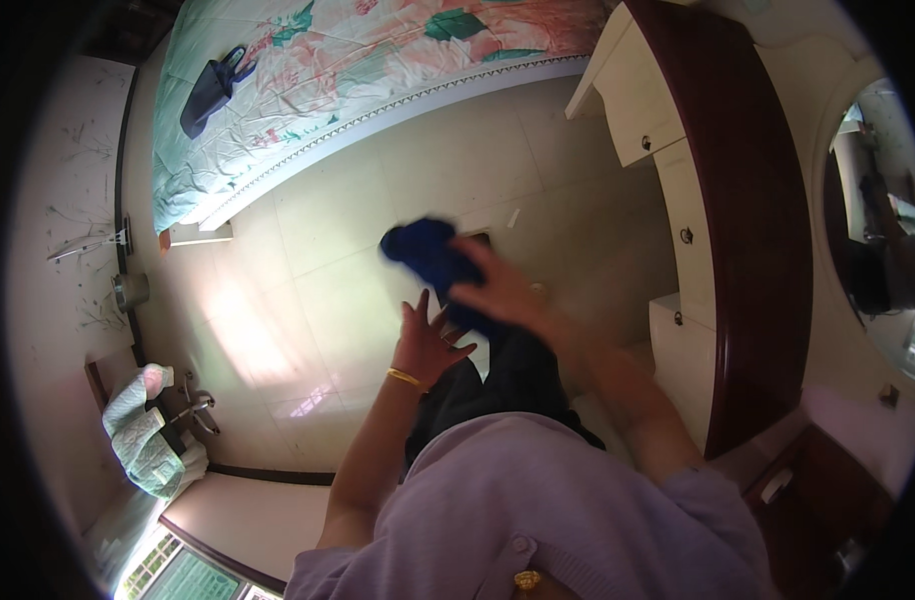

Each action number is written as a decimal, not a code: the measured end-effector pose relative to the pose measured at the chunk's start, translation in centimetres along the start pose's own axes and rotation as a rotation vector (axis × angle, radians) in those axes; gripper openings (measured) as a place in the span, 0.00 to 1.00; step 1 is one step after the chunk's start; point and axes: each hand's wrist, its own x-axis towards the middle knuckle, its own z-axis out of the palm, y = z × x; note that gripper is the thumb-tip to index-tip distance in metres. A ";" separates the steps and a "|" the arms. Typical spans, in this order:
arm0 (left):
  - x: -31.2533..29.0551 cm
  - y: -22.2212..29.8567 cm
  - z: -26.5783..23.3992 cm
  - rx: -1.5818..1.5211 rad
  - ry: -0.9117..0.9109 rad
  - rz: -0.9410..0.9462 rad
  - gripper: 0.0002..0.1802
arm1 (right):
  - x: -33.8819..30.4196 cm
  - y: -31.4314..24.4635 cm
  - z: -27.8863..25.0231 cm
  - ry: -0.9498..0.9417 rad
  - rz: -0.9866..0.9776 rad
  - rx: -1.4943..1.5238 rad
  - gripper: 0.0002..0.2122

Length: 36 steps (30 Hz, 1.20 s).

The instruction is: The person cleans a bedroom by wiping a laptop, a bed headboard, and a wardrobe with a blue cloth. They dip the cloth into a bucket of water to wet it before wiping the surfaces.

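A dark blue cloth item (433, 250), bunched and smeared by motion, hangs in front of me above the floor. My right hand (500, 288) is closed on its right side; the exact kind of item cannot be made out. Just below and to the left of it, my left hand (428, 345) has its fingers spread and holds nothing. A yellow bangle (404, 377) circles my left wrist. Whether the left fingertips touch the cloth cannot be told. Behind my hands are my dark trousers (523, 375).
A bed (378, 70) with a floral sheet stands ahead, a dark blue bag (214, 92) lying on it. To the right is a dresser (748, 200) with drawers and an oval mirror (883, 220). A cloth-draped chair (143, 440) stands at left on the tiled floor (328, 230).
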 end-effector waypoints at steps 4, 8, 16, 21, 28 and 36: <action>-1.9 0.1 -11.3 -0.251 -0.010 0.069 0.40 | -3.1 -1.4 13.5 -0.267 -0.020 -0.300 0.31; -4.1 -1.8 -17.1 -0.309 -0.045 -0.104 0.38 | -3.7 1.1 19.2 -0.359 0.151 -0.271 0.31; -4.6 -0.5 -24.7 -0.168 -0.114 -0.272 0.34 | -5.0 3.5 27.1 -0.144 0.274 -0.211 0.26; 0.8 -1.8 -27.6 0.071 0.011 -0.346 0.32 | -4.4 10.6 28.5 0.038 0.444 -0.192 0.24; 19.4 -9.0 -38.7 0.413 0.208 -0.276 0.23 | -1.5 30.6 26.8 0.355 0.596 -0.190 0.24; 37.0 -14.1 -43.6 0.210 0.475 -0.371 0.25 | 7.1 48.9 17.8 0.638 0.520 -0.357 0.25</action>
